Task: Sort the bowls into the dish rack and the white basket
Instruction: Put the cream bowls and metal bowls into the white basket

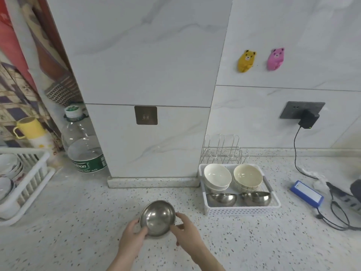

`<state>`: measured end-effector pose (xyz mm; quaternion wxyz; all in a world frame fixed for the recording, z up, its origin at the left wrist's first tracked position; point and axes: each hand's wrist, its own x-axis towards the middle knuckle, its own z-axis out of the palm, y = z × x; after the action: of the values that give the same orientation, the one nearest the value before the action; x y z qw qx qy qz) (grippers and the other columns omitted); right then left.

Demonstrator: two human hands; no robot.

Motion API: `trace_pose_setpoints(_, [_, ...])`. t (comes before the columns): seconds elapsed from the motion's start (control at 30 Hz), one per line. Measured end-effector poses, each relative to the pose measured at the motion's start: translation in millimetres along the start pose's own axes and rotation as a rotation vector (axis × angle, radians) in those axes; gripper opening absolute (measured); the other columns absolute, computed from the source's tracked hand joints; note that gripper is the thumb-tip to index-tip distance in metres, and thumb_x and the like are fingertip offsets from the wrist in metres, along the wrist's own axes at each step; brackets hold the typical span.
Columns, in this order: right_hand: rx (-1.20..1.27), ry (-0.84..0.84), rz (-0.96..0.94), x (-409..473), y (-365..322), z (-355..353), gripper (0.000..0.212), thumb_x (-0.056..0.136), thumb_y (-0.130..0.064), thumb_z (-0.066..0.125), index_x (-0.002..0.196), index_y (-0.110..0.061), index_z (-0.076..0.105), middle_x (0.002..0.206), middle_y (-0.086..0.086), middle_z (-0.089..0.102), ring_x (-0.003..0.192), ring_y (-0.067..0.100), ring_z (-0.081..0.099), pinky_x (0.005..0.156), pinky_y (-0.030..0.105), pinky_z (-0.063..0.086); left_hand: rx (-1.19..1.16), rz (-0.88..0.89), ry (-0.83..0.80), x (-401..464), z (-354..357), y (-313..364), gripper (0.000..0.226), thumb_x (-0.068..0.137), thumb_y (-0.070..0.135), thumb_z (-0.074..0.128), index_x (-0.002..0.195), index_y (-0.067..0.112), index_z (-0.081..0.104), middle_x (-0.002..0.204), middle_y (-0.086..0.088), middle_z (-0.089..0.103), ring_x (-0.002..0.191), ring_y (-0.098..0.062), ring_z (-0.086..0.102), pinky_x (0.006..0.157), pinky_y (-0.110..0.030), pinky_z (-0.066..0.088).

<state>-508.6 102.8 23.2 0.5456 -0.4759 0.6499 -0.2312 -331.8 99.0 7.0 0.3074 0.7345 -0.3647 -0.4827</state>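
Both bare forearms reaching forward from the lower edge, converging toward the middle. Left hand [131, 236] palm turned inward, thumb pointing right and curled against the near left rim of a steel bowl [157, 218], fingers wrapped behind that side. Right hand [186, 232] opposite, thumb and curled fingers pinching the right rim, wrist angled inward.

A round steel bowl [157, 218], its shiny inside tipped toward the camera, is low in the middle over the speckled counter [78, 222], held at both sides of its rim. To its right the white basket [242, 209] holds two stacks of white bowls [217, 176] [247, 176] at the back and two steel bowls [221, 198] [256, 198] in front. At the far left, the white dish rack [29, 178] holds patterned bowls [8, 169]
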Motion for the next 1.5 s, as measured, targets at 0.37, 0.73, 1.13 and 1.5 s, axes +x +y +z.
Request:
trace_pose_setpoints(0.37, [-0.06, 0.12, -0.39, -11.4, -6.1, -95.5, 0.047, 0.087, -0.035, 0.068, 0.123, -0.058, 0.049, 0.141, -0.022, 0.04, 0.08, 0.016, 0.068, 0.084, 0.031, 0.056, -0.12, 0.09, -0.146, -14.2, 48.7, 77.7, 0.025, 0.093, 0.021, 0.06, 0.115, 0.011, 0.068, 0.074, -0.016, 0.075, 0.053, -0.015, 0.046, 0.046, -0.023, 0.033])
trace_pose_setpoints(0.73, [0.117, 0.278, -0.372, -18.3, 24.3, -202.5, 0.028, 0.089, -0.029, 0.069, 0.107, -0.049, 0.062, 0.1, -0.015, 0.066, 0.05, 0.01, 0.057, 0.056, 0.021, 0.049, -0.01, 0.283, -0.289, -40.0, 145.4, 123.6, 0.029, 0.096, 0.043, 0.055, 0.091, 0.02, 0.071, 0.066, 0.008, 0.074, 0.039, 0.001, 0.046, 0.04, -0.01, 0.033])
trace_pose_setpoints(1.13, [-0.049, 0.347, -0.237, 27.8, 8.9, -253.0, 0.025, 0.083, -0.061, 0.061, 0.098, -0.041, 0.066, 0.086, -0.019, 0.073, 0.085, -0.003, 0.065, 0.074, 0.022, 0.051, 0.148, 0.349, -0.125, -17.8, 190.0, 158.9, 0.034, 0.095, 0.061, 0.042, 0.095, 0.034, 0.063, 0.084, 0.004, 0.07, 0.057, -0.01, 0.057, 0.061, -0.026, 0.047])
trace_pose_setpoints(1.5, [-0.108, 0.199, -0.157, 79.2, 0.7, -264.5, 0.045, 0.087, -0.062, 0.053, 0.081, -0.022, 0.073, 0.074, 0.001, 0.075, 0.077, 0.019, 0.071, 0.084, 0.04, 0.057, 0.364, 0.26, -0.127, 20.8, 196.4, 162.6, 0.046, 0.094, 0.065, 0.04, 0.087, 0.028, 0.068, 0.084, -0.009, 0.075, 0.041, -0.006, 0.048, 0.056, -0.026, 0.043])
